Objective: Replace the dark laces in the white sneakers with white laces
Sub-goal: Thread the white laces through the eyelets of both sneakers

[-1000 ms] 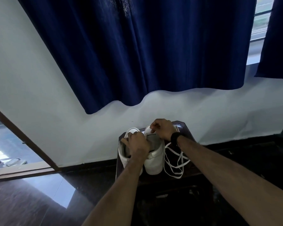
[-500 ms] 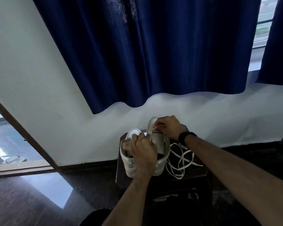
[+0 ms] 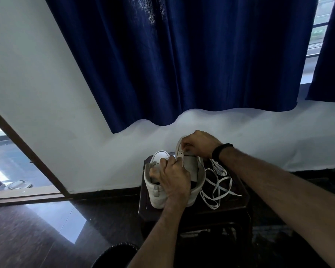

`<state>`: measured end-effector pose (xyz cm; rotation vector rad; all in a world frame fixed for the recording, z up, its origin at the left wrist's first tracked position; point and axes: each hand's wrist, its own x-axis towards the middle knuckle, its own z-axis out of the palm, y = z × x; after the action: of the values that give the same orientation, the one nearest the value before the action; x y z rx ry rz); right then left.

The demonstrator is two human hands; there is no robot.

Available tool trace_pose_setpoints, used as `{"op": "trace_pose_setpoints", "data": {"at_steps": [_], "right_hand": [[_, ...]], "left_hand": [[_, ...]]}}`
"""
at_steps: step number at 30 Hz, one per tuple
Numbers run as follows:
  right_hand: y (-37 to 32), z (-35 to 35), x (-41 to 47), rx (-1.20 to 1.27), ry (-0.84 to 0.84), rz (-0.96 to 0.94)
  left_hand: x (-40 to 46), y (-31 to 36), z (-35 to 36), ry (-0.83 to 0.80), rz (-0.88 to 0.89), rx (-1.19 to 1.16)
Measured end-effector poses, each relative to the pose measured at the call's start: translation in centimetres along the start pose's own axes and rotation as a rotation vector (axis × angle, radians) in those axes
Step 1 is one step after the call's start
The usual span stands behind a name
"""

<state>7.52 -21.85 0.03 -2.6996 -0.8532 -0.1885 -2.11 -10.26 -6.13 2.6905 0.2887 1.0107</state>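
Observation:
Two white sneakers stand side by side, heels toward me, on a small dark wooden table [image 3: 238,205]. My left hand [image 3: 173,176] lies over the gap between the left sneaker [image 3: 156,194] and the right sneaker [image 3: 198,176], its fingers curled on the right sneaker's upper. My right hand [image 3: 200,144] grips the right sneaker's toe end, which is tipped up off the table. A loose tangle of white laces [image 3: 217,187] lies on the table to the right of the shoes. No dark laces show; the eyelets are hidden by my hands.
A white wall [image 3: 259,136] rises right behind the table, with dark blue curtains [image 3: 182,64] hanging above it. A dark round bin [image 3: 114,254] stands on the glossy dark floor at bottom centre. An open doorway [image 3: 12,171] is at the left.
The right sneaker's toe has been lifted up by my right hand while my left hand stayed on its upper. The view has moved closer and the bin has come into sight.

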Motion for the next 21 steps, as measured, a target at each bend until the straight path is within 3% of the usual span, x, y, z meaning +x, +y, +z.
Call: {"op": "trace_pose_setpoints", "data": {"at_steps": [5,14,21], "right_hand": [[-0.6,-0.3,0.5,-0.181,-0.026,-0.07],[-2.8,-2.5,2.0,-0.576,-0.249,-0.297],[-4.0,-2.1,2.6,-0.778,-0.273,-0.373]], "left_hand": [[0.0,-0.2,0.2,-0.006,0.011,0.011],[-0.2,0.2,-0.3,0.009,0.027,0.005],[-0.2,0.1,0.2,0.017,0.052,0.038]]}}
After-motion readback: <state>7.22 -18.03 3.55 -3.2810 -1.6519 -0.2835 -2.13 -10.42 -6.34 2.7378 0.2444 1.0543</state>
